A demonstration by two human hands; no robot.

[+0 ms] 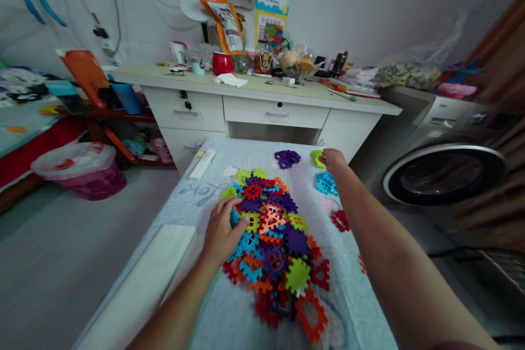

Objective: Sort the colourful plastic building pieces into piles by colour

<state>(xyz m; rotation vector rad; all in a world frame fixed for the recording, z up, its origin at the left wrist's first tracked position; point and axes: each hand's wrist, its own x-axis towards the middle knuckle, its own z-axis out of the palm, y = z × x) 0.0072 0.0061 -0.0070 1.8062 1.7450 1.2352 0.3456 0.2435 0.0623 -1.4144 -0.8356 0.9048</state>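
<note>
A heap of plastic interlocking building pieces (296,243) in purple, red, orange, blue and green lies on the cloth-covered table (184,208). My left hand (221,229) rests at the heap's left edge, thumb and fingers apart, touching pieces. At the table's far right, my right hand (334,161) has its fingers on a green interlocking piece (317,158); its fingertips are partly hidden. Closer to me along that side are a blue group of pieces (326,182) and red pieces (340,220). A purple group (287,159) lies at the far edge.
A white box-like bar (143,279) lies along the table's left side, with a smaller white strip (202,165) beyond it. A cluttered desk (254,90) stands behind. To the right is a washing machine (430,147); a lined pink bin (82,169) stands at the left.
</note>
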